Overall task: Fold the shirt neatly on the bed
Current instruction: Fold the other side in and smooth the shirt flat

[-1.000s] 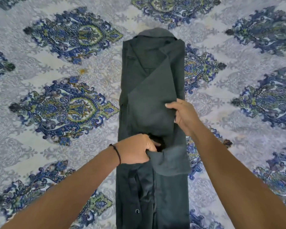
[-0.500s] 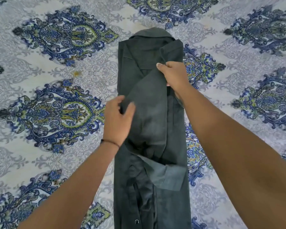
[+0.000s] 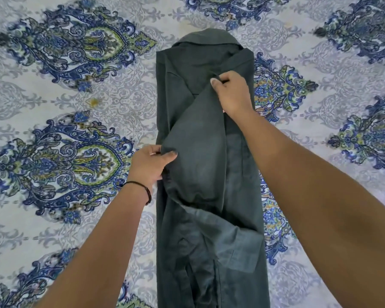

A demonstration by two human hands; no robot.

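shirt [image 3: 209, 241]: dark green, long narrow strip on patterned bedsheet [image 3: 53, 107]
left hand [image 3: 150, 163]: pinches sleeve [image 3: 196, 152] edge
right hand [image 3: 233, 94]: pinches sleeve near collar [image 3: 207, 37]
tip: pull taut, lay flat inside strip

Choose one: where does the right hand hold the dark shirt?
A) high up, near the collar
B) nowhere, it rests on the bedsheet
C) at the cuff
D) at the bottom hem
A: the right hand pinches the folded sleeve high on the shirt, just below the collar; the cuff lies free lower down.
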